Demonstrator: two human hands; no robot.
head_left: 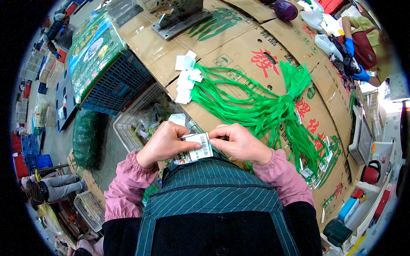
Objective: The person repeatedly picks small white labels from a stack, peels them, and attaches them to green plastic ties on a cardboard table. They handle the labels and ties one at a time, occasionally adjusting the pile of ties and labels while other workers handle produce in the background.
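My left hand (pixel 171 142) pinches a printed label with a barcode (pixel 201 146) between thumb and fingers, just in front of my striped apron. At the label's upper right corner, my right hand (pixel 238 144) has its thumb and forefinger closed on the edge. Beyond the hands, a bundle of green mesh net bags (pixel 237 105) lies on flattened cardboard (pixel 221 44), gathered by a tie near its right end. White paper tags (pixel 185 80) sit at the bundle's left ends, and small printed labels (pixel 306 172) hang at its lower right ends.
A white plastic crate (pixel 123 131) holding plastic scraps and greens stands left of my hands, near a blue crate (pixel 118 83) and a dark green wrapped bundle (pixel 86 139). A metal stand (pixel 181 20) is at the top. A co-worker in blue gloves (pixel 360 73) handles purple produce at right.
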